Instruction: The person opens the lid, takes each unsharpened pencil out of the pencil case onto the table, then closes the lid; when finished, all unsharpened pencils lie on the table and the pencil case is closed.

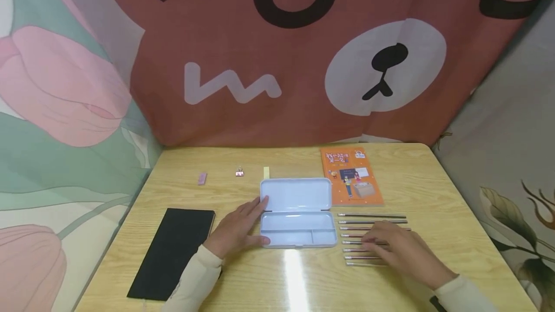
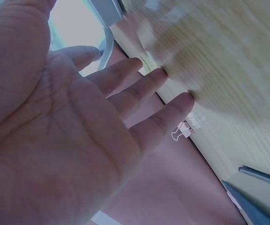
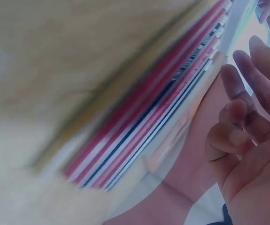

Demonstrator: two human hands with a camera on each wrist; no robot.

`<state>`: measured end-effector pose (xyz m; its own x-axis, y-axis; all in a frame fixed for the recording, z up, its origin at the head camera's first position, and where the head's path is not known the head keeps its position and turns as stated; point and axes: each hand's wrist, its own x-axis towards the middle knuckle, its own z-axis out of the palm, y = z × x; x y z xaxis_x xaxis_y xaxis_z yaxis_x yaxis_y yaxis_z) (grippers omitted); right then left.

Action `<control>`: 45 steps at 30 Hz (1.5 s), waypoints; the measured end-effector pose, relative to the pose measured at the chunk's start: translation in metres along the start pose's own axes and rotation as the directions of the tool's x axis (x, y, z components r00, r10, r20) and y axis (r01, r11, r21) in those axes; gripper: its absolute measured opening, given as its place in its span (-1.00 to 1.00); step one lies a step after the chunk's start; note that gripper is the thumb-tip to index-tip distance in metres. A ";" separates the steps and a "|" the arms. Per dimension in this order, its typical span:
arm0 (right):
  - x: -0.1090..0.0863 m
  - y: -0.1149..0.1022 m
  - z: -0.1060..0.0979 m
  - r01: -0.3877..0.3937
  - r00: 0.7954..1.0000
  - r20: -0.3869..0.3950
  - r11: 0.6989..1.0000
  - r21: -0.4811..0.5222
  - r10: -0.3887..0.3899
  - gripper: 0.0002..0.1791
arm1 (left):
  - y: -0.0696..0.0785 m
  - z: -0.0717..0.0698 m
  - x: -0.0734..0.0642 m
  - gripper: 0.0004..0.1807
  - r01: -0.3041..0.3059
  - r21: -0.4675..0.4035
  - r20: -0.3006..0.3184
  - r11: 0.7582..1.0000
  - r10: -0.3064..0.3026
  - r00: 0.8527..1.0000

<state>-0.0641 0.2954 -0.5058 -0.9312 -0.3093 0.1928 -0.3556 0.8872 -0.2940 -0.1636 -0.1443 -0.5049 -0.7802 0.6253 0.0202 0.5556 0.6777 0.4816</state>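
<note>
A pale blue pencil case [image 1: 296, 194] lies opened out on the wooden table, its divided tray bare. My left hand [image 1: 236, 229] is at its left side, fingertips by the lid and thumb at the tray's front corner. The left wrist view shows that palm with its fingers extended. To the right of the case, several striped pencils [image 1: 353, 222] lie in a row, eraser ends toward it. Over the lower pencils hovers my right hand [image 1: 403, 250], thumb and forefinger close together. In the right wrist view its fingers [image 3: 233, 82] are loosely bent beside the pencils, holding nothing.
A black notebook [image 1: 171, 254] lies at the left. Behind are a pink eraser [image 1: 202, 178], a binder clip [image 1: 239, 172] and a yellow strip [image 1: 266, 173]. An orange book [image 1: 352, 177] sits behind the pencils. A bear-print cloth [image 1: 243, 124] hangs along the table's back edge.
</note>
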 end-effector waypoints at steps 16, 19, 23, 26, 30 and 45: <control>0.095 -0.024 0.018 0.110 0.988 -0.119 0.987 0.118 -0.096 0.31 | 0.010 -0.018 0.016 0.39 0.023 0.133 -0.132 0.991 -0.006 0.991; 0.109 -0.032 0.024 0.099 0.993 -0.068 0.992 0.084 -0.093 0.50 | 0.009 -0.017 0.025 0.54 -0.010 0.168 -0.167 0.986 0.039 0.985; 0.119 -0.039 0.031 0.102 0.995 -0.018 0.995 0.022 -0.102 0.58 | 0.006 -0.013 0.034 0.63 -0.049 0.210 -0.155 0.976 0.083 0.984; 0.120 -0.041 0.036 0.119 0.993 -0.006 0.993 -0.010 -0.119 0.57 | 0.004 -0.011 0.037 0.63 -0.056 0.243 -0.134 0.968 0.091 0.987; 0.121 -0.043 0.039 0.133 0.991 0.007 0.991 -0.009 -0.133 0.52 | 0.002 -0.009 0.037 0.63 -0.060 0.275 -0.133 0.960 0.099 0.986; 0.110 -0.049 0.045 0.224 0.961 -0.143 0.969 -0.104 -0.237 0.47 | 0.009 -0.002 0.033 0.55 -0.049 0.267 -0.222 0.962 0.111 0.969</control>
<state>-0.1531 0.2021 -0.5125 -0.7988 -0.4587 0.3891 -0.5447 0.8261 -0.1444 -0.1848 -0.1186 -0.4982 -0.7579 0.5949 0.2678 0.6497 0.7251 0.2281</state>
